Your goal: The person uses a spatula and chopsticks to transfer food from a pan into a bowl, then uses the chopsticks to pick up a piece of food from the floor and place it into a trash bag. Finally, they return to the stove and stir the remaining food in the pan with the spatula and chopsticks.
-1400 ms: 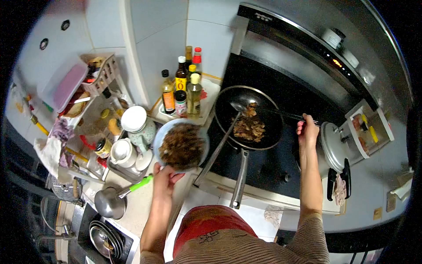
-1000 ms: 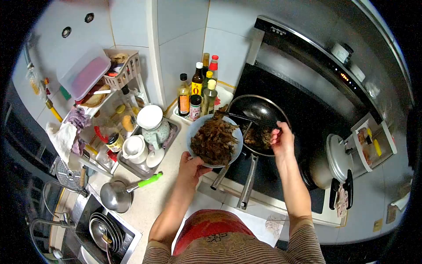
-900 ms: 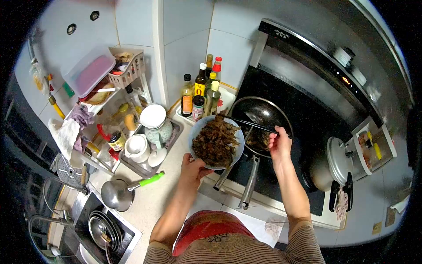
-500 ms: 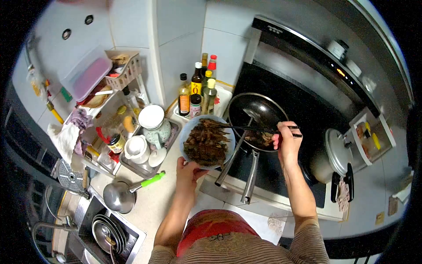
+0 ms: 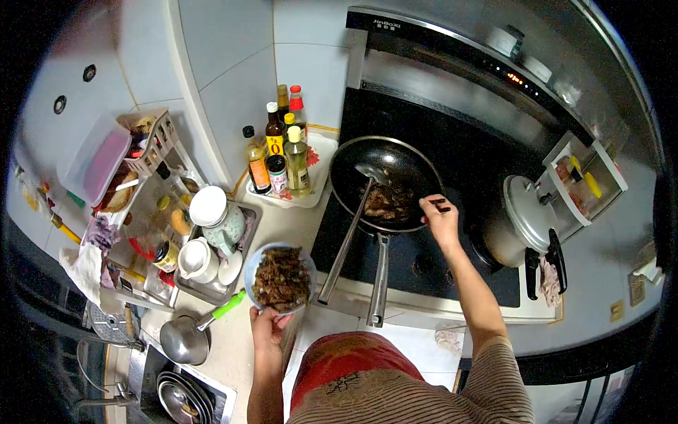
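My left hand grips the near edge of a pale blue plate, with the thumb at its rim. Dark brown fried pieces are heaped on it, and it is held near the counter edge. To the right, my right hand is closed on dark chopsticks at the right rim of a black wok. Their tips are hard to make out against the pan. More brown pieces lie in the wok. A metal spatula leans in it, its handle resting over the near rim.
Sauce bottles stand on a white tray behind the plate. A pressure cooker occupies the stove's right side. Left are a tray of lidded jars, a green-handled ladle and a sink holding stacked pans.
My left hand has drawn the plate away from the wok, leftward and toward me. The chopsticks, earlier reaching to the food on the plate, are now at the wok. The view has shifted too.
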Tool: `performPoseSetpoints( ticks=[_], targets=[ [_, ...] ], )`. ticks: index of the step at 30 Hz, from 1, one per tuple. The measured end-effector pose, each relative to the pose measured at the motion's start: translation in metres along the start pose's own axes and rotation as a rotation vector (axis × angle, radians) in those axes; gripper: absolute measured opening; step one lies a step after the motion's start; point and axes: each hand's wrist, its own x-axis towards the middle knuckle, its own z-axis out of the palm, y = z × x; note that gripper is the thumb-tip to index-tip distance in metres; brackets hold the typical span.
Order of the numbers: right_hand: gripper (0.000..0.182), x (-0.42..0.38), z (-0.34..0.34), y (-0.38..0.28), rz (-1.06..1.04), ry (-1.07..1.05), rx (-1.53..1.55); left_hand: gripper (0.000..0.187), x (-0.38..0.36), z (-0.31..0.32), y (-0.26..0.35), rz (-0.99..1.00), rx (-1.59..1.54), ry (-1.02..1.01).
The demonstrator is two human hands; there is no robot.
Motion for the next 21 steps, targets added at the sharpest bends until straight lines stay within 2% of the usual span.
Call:
performPoseSetpoints(
  ticks=[2,7,9,10,11,13,15,17,19,21],
  targets=[
    [0.014,-0.001,0.008,-0.007,0.109,-0.011,-0.009,0.042,-0.002,-0.011,-0.006,-0.026,0.011,0.036],
    [0.016,0.038,-0.019,0.027,-0.103,0.183,-0.303,0.045,0.006,-0.036,-0.022,-0.042,-0.014,0.035],
    [0.02,0.046,-0.031,0.029,-0.002,0.231,-0.151,0.047,0.005,-0.036,-0.027,-0.033,-0.029,0.048],
    [0.022,0.049,-0.035,0.026,-0.031,0.278,-0.157,0.047,0.004,-0.035,-0.027,-0.032,-0.024,0.052],
    [0.021,0.048,-0.04,0.023,-0.029,0.307,-0.038,0.048,0.003,-0.035,-0.028,-0.03,-0.019,0.058],
    [0.021,0.045,-0.045,0.014,-0.131,0.345,-0.326,0.048,0.004,-0.036,-0.027,-0.037,-0.018,0.088],
    [0.022,0.042,-0.043,0.019,-0.365,0.331,-0.647,0.048,0.01,-0.037,-0.027,-0.041,-0.019,0.104],
    [0.022,0.032,-0.035,0.021,-0.224,0.239,-0.655,0.048,0.019,-0.038,-0.03,-0.037,-0.028,0.109],
    [0.023,0.021,-0.023,0.023,-0.222,0.222,-0.606,0.046,0.02,-0.039,-0.027,-0.057,-0.018,0.095],
    [0.018,0.014,-0.011,0.024,-0.238,0.204,-0.431,0.043,0.022,-0.04,-0.024,-0.05,-0.019,0.084]
  ],
)
